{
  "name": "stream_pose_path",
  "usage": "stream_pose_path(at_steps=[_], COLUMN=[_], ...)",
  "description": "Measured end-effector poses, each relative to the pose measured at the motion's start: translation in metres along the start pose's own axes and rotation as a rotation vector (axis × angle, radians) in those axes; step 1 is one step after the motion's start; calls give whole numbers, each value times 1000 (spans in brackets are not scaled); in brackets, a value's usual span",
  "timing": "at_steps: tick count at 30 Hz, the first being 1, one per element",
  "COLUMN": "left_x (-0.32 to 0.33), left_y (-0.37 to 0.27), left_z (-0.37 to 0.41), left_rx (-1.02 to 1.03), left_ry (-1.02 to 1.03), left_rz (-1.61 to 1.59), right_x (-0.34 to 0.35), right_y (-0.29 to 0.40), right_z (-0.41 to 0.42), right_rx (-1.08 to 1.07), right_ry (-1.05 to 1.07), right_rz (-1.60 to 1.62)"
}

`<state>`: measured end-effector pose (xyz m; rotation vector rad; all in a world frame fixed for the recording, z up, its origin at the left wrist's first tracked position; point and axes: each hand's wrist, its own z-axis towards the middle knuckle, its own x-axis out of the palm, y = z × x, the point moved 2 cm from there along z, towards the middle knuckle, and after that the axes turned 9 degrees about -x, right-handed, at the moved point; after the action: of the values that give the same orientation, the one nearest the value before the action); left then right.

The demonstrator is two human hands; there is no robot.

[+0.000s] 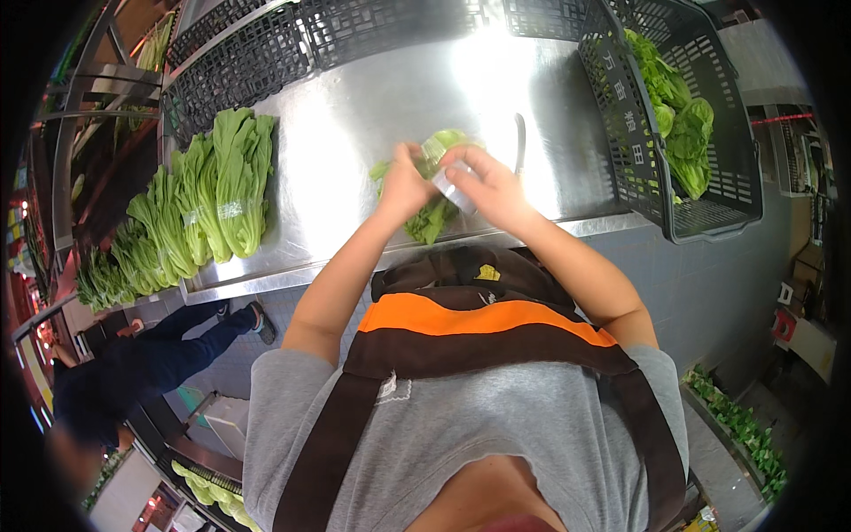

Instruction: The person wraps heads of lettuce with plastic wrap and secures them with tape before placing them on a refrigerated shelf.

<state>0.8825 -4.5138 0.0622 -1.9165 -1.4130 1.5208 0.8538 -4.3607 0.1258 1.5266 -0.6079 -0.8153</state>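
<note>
A bunch of leafy greens point(425, 223) is held over the near part of the stainless steel table point(372, 80). My left hand point(407, 186) grips its left side, its fingers curled around the stems. In my right hand point(490, 185) is what looks like a roll of clear tape point(455, 189), close against the bunch. A shiny clear band point(435, 147) shows across the pale stems between my hands. Motion blur softens the bunch, and my fingers hide part of it. Right of my hands lies a curved knife point(520, 143), its blade washed out by glare.
Taped bunches of greens point(229, 186) stand in a row at the left. A black plastic basket point(721, 133) holding lettuce point(688, 143) sits at the right and bears writing. Black crates point(246, 63) line the back. A person in dark clothes point(153, 372) is at the lower left.
</note>
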Motion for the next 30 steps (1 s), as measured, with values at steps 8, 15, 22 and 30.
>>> stream_pose_path(at_steps=[8, 15, 22, 30], left_x=[-18, -35, -61, -108], left_y=[21, 36, 42, -32], left_z=[64, 102, 122, 90], left_rx=[-54, -224, -268, -19], left_ry=[173, 283, 443, 269], left_rz=[-226, -340, -280, 133], right_x=[-5, -6, 8, 11], right_y=[-44, -89, -115, -87], right_z=[-32, -26, 23, 65], right_rx=[174, 281, 252, 249], right_ry=[-382, -344, -196, -139], right_rz=[15, -226, -347, -376])
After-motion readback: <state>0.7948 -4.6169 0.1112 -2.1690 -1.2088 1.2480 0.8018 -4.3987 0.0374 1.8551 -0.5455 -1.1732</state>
